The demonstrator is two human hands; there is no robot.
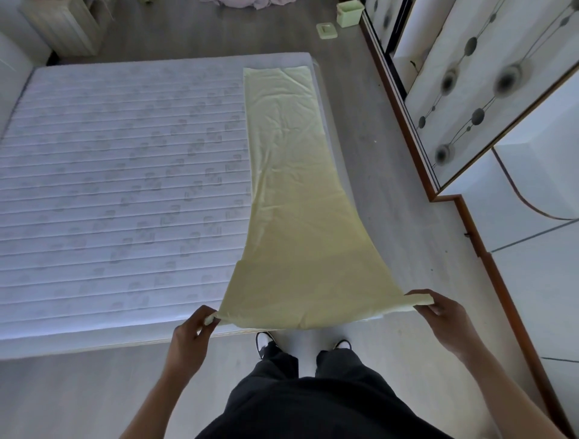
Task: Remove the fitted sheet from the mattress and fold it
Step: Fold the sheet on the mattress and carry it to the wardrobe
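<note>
While your left hand point(190, 332) and right hand point(440, 316) each pinch a near corner, the pale yellow folded fitted sheet point(291, 194) lies along the white quilted mattress point(119, 175).

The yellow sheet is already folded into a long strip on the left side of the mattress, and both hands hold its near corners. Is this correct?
Not quite. In the head view the sheet lies along the right side of the mattress, not the left. The left hand and right hand do pinch its near corners.

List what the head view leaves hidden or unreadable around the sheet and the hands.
- Sheet: layer count hidden; only the top face shows.
- Left hand, right hand: fingertips covered by the pinched corners.
- Cloth pile: cut by the top edge.
- Mattress: left part cut off by the frame.
</note>
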